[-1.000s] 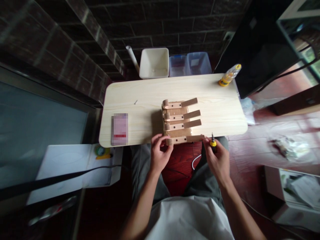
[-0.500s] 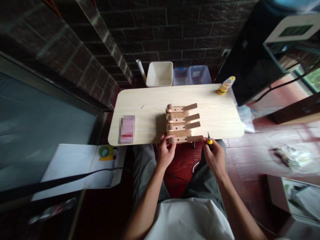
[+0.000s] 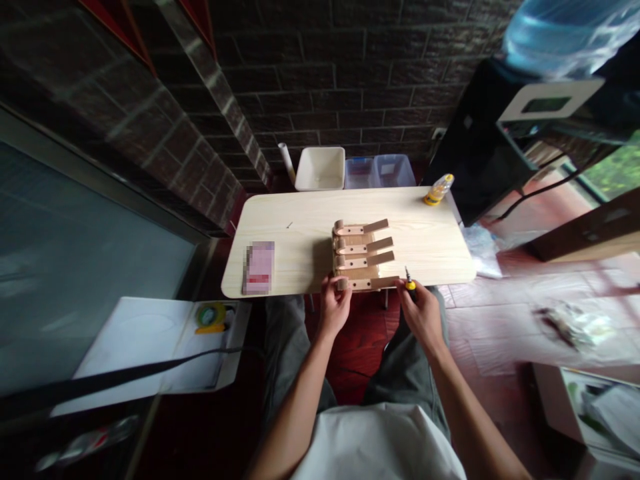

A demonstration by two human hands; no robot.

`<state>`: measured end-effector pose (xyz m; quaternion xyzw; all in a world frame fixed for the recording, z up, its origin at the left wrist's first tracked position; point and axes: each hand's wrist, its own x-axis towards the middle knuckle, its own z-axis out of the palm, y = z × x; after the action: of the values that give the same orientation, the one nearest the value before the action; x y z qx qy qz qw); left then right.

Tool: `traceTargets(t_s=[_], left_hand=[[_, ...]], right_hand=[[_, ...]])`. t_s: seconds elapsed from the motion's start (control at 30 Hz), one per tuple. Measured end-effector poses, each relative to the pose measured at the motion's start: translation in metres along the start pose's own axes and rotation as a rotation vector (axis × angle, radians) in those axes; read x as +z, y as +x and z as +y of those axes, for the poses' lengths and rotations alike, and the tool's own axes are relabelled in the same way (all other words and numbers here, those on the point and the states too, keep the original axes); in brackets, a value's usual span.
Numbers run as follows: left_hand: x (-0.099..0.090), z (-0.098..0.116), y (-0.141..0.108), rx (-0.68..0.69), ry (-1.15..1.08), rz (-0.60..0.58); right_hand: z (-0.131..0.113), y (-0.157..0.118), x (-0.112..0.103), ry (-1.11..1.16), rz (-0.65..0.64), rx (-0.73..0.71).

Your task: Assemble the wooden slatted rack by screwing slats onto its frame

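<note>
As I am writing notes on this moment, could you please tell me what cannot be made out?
All in the head view:
- Handle of the screwdriver: mostly hidden by the right hand.
- Left end of the nearest wooden piece: partly covered by the left hand's fingers.
- Small dark item: too small to identify.
- Print on the pink item: pixelated.
- Blue water bottle: cut off by the top edge.

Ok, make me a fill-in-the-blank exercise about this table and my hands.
Your right hand holds a screwdriver with a dark and ____ handle.
____ brown wooden strips sit on the tan block.
The clear plastic bottle stands near the far ____ corner of the pale wooden table.
Missing words: yellow; four; right.
</note>
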<state>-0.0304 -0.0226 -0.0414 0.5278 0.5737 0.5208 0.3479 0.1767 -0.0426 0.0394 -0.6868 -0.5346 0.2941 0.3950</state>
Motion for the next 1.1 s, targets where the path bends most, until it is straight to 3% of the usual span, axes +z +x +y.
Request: traceTargets(t_s=[0.23, 0.47, 0.6, 0.77, 0.93, 1.1], left_hand=[[0.001, 0.000, -0.002, 0.060, 0.103, 0.037], [-0.001, 0.005, -0.002, 0.065, 0.135, 0.038], [-0.001, 0.005, -0.003, 0.030, 0.098, 0.006], [-0.001, 0.004, -0.001, 0.047, 0.126, 0.034], [-0.002, 0.003, -0.001, 0.102, 0.166, 0.069], [-0.003, 0.001, -0.002, 0.109, 0.153, 0.068]], right_hand=[[-0.003, -0.001, 0.000, 0.001, -0.006, -0.018], [-0.025, -0.005, 0.000, 0.043, 0.223, -0.172], [-0.038, -0.011, 0.009, 0.040, 0.072, -0.169], [-0.037, -0.011, 0.042, 0.014, -0.113, -0.173], [-0.027, -0.004, 0.068, -0.106, -0.143, -0.229], [-0.021, 0.000, 0.074, -0.170, -0.186, -0.292]])
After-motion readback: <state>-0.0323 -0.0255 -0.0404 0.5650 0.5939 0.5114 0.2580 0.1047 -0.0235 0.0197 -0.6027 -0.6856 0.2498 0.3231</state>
